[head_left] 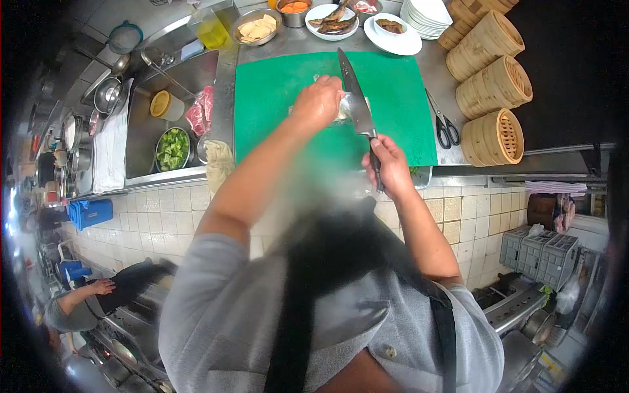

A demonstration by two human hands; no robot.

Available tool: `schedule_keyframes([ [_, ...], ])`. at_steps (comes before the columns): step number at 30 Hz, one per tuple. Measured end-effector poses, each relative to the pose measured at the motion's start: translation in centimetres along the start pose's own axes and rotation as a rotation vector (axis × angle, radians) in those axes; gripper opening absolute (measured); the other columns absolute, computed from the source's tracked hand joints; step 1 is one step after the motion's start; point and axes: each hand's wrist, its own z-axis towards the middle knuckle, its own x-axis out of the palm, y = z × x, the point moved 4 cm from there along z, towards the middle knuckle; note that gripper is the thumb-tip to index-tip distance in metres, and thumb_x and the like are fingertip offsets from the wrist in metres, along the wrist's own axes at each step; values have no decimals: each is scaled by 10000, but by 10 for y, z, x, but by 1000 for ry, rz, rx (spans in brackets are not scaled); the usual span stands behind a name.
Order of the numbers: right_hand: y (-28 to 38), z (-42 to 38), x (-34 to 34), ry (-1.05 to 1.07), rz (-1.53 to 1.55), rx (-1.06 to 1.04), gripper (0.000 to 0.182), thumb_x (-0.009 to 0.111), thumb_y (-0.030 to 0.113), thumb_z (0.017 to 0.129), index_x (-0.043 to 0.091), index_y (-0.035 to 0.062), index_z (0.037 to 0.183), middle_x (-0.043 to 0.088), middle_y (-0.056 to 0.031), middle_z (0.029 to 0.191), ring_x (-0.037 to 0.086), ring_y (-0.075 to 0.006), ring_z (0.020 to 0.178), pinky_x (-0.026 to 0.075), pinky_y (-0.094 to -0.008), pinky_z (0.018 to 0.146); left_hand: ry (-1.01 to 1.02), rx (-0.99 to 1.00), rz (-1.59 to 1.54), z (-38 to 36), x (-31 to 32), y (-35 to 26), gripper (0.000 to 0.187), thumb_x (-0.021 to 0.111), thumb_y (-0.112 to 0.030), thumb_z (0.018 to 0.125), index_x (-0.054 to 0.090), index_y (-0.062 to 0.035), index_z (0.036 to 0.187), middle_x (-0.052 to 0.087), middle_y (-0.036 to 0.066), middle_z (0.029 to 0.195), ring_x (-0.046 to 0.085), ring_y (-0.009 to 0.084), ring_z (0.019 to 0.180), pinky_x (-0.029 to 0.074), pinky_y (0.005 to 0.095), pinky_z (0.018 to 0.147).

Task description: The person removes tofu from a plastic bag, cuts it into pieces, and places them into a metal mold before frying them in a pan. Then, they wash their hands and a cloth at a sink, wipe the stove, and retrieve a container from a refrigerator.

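My right hand (391, 165) is wrapped round the dark handle of a kitchen knife (357, 105), its long blade pointing away from me across the green cutting board (275, 85). Just left of the blade, my left hand (318, 103) is closed, fingers curled down over a pale, whitish piece of food (344, 112). The hand and the blade cover part of that food, so its exact kind cannot be made out. The knife's flat lies close beside the left fingertips.
Scissors (445, 128) and bamboo steamers (493, 136) stand right of the board. Behind it are a bowl of pale slices (257, 27), a fish plate (333, 23) and stacked plates (426, 16). The left sink (147, 134) holds meat (200, 111) and chopped greens (173, 149). Another person (98, 291) stands lower left.
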Motion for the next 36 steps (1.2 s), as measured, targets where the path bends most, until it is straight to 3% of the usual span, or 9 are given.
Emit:
schedule_keyframes([
  [7, -14, -57, -8, 84, -58, 145, 290, 447, 278, 1017, 510, 60, 1198, 568, -54, 654, 459, -117, 403, 365, -263, 354, -44, -86, -13, -7, -13, 9, 186, 600, -188, 899, 558, -6, 898, 610, 202, 939, 605, 398, 910, 491, 510, 757],
  [15, 4, -14, 21, 81, -88, 31, 302, 435, 246, 1015, 534, 33, 1205, 543, -46, 641, 441, -116, 405, 349, -265, 377, -105, -56, -2, 0, -11, 20, 189, 604, -208, 888, 608, -19, 875, 623, 212, 897, 599, 410, 844, 470, 491, 753],
  [19, -12, -59, 16, 156, -93, 214, 303, 443, 256, 1016, 522, 38, 1212, 553, -55, 655, 451, -116, 408, 355, -260, 364, -203, -117, -58, -4, -30, 31, 143, 605, -137, 877, 584, 3, 856, 633, 214, 861, 615, 398, 855, 485, 500, 767],
  [23, -3, -33, 5, 91, -32, 89, 284, 459, 264, 1012, 513, 54, 1195, 563, -54, 660, 432, -103, 392, 339, -252, 348, -239, -171, -137, -9, -39, 42, 158, 609, -155, 888, 596, 3, 888, 645, 220, 870, 621, 404, 824, 491, 487, 751],
  [25, -1, -10, -15, 72, -110, 16, 311, 502, 268, 995, 536, 51, 1215, 593, -60, 689, 509, -110, 473, 403, -259, 415, -238, -184, -185, -16, -43, 52, 171, 612, -166, 895, 598, 4, 891, 648, 223, 881, 624, 403, 817, 496, 475, 744],
  [27, 3, 8, -42, -203, -670, -285, 342, 565, 258, 959, 565, 60, 1238, 640, -108, 729, 616, -217, 605, 498, -339, 559, -240, -269, -254, -24, -39, 69, 187, 611, -180, 908, 588, 5, 926, 655, 203, 868, 644, 343, 798, 505, 435, 732],
  [30, 12, 13, -64, -345, -1147, -368, 376, 629, 250, 907, 593, 89, 1245, 670, -158, 846, 646, -343, 787, 515, -420, 732, -224, -433, -368, -35, -34, 85, 193, 608, -192, 916, 569, -16, 984, 655, 156, 874, 644, 262, 773, 508, 390, 717],
  [33, 5, 21, -77, -390, -1303, -649, 378, 658, 247, 873, 615, 108, 1222, 658, -185, 950, 615, -410, 868, 505, -456, 783, -255, -772, -790, -48, -33, 69, 206, 517, -201, 964, 589, -24, 1040, 629, 153, 980, 600, 235, 881, 489, 408, 785],
  [36, 8, 34, -70, -381, -1395, -655, 389, 711, 209, 821, 642, 103, 1189, 624, -198, 1115, 585, -388, 1008, 485, -451, 857, -422, -703, -903, -55, -11, 78, 234, 535, -230, 968, 569, -31, 1087, 610, 108, 980, 575, 192, 875, 490, 385, 779],
])
